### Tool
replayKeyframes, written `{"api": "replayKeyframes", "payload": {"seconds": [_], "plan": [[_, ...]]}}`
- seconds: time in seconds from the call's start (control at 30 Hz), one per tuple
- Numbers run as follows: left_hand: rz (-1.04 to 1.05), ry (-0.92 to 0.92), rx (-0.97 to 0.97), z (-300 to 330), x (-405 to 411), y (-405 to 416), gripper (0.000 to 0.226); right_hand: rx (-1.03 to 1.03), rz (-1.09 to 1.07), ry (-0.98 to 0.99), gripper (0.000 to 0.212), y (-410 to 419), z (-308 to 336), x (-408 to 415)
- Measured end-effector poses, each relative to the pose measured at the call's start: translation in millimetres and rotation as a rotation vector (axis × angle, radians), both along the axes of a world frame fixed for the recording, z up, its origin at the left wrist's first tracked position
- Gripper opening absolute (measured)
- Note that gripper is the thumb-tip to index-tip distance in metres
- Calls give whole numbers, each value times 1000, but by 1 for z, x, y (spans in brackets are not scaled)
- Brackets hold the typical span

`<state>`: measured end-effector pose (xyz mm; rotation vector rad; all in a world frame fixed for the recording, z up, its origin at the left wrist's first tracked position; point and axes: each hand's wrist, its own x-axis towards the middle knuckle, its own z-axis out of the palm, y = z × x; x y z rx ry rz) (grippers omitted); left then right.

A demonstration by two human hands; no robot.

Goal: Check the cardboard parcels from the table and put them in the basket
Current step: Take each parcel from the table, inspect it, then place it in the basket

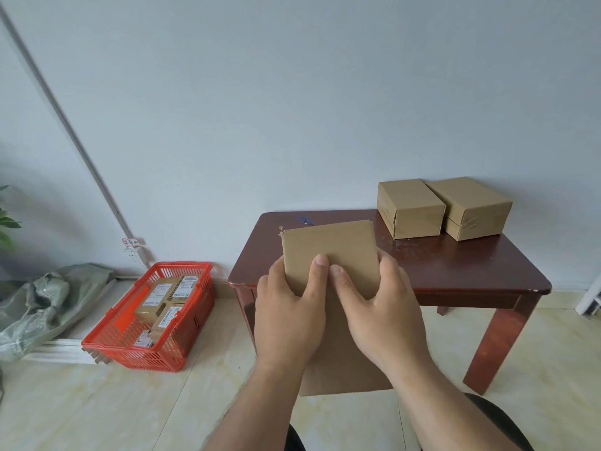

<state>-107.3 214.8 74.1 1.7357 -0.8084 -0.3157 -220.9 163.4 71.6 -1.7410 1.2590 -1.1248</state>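
At the far left edge a green plant (6, 219) is cut off by the frame, and below it lies one crumpled grey-green sack (42, 301) on the floor. At about eight o'clock sits one red plastic basket (107, 345), holding labelled cardboard parcels (166, 297); at least four show, though how many lie underneath cannot be told. Behind it, a wall socket (133, 257) carries a small handwritten tag too small to read.

In the centre, one flat cardboard parcel (328, 252) is held up in front of the dark red wooden desk (455, 271). The left hand (289, 317) grips its left edge, thumb laid across the near face; the right hand (380, 314) grips the right edge the same way. Both hands cover much of its lower part, and the fingers behind it are hidden.

At about two o'clock, two plain taped cardboard boxes (442, 209) stand side by side, touching, at the desk's back right corner. A small blue mark (304, 220) on the desktop is hard to make out.
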Motion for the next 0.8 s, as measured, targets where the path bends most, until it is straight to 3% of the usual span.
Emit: {"api": "replayKeyframes", "payload": {"seconds": [0.2,0.4,0.53,0.63,0.8], "plan": [[1,44,-70,-6,-12,5,50,118,-26,-34,61,-13,14,1],[17,183,-108,9,-5,0,41,60,-34,-67,55,-2,11,2],[-3,127,-146,14,-4,1,51,52,-26,-84,50,4,11,2],[0,87,-168,7,-13,5,57,169,-18,-129,56,0,19,1],[-17,195,-161,1,-16,7,34,246,28,-190,45,-4,22,0]]}}
